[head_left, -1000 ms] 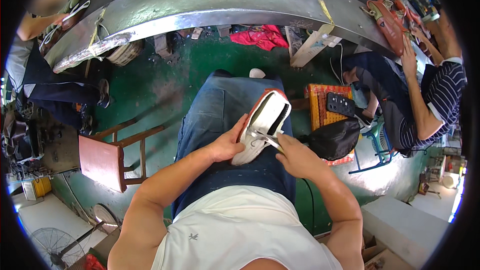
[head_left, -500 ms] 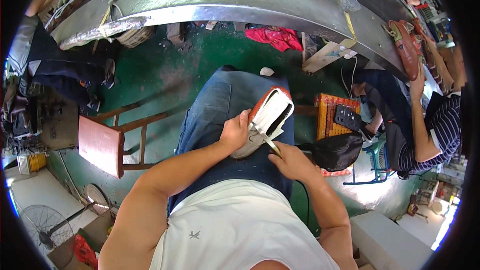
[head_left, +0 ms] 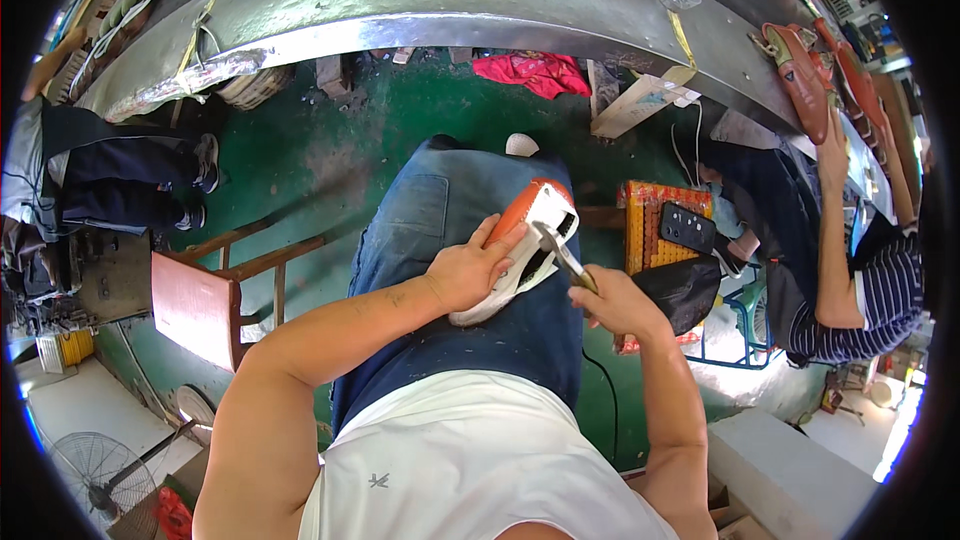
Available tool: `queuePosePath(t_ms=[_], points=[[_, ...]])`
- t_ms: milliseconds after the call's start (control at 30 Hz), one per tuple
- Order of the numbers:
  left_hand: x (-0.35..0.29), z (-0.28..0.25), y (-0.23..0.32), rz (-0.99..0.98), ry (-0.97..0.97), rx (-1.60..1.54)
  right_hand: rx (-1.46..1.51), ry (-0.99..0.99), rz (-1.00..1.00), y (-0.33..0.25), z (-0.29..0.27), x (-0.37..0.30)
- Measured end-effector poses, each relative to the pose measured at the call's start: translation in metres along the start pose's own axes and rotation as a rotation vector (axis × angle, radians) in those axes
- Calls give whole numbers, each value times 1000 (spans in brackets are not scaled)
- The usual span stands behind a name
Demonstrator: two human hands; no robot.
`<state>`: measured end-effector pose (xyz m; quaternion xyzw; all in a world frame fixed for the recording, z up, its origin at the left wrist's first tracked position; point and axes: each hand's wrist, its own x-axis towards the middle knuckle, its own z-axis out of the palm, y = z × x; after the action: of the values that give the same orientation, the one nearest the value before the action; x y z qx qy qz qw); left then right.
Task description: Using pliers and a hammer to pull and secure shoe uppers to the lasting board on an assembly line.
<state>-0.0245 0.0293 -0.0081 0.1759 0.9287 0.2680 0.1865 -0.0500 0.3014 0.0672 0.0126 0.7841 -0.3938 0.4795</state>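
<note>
Across my thighs in the blue jeans lies a half-made shoe (head_left: 513,268), bottom up, with an orange-red upper, a whitish underside and loose white lining edges. My left hand (head_left: 474,266) grips it from the left side, thumb and fingers laid over its edge and underside. In my right hand (head_left: 615,302) is a pair of metal pincers (head_left: 566,256) with a curved head and yellowish handle, the fingers closed round the handle. The head of the pincers is at the shoe's right edge; whether it touches, I cannot tell.
A long metal-edged bench (head_left: 430,25) runs ahead. A brown-topped stool (head_left: 195,305) stands left. On the right, an orange-yellow surface (head_left: 645,230) bears a black phone (head_left: 688,227) and black bag (head_left: 675,290). Co-workers sit right, one handling a brown shoe (head_left: 797,80), and stand left.
The pincers have moved up and right across the shoe to its right edge. My left hand has shifted forward, its fingers now reaching over the underside. My view has turned slightly.
</note>
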Motion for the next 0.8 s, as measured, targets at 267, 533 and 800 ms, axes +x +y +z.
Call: queuePosePath(t_ms=[267,533,800], points=[[0,-47,35,-36,-312,167,-458,504,-411,18,31,50],[-35,28,-4,-339,211,-687,-191,397,-461,-17,36,8],[-32,-31,-4,-209,-162,-525,-27,243,-341,34,53,10]])
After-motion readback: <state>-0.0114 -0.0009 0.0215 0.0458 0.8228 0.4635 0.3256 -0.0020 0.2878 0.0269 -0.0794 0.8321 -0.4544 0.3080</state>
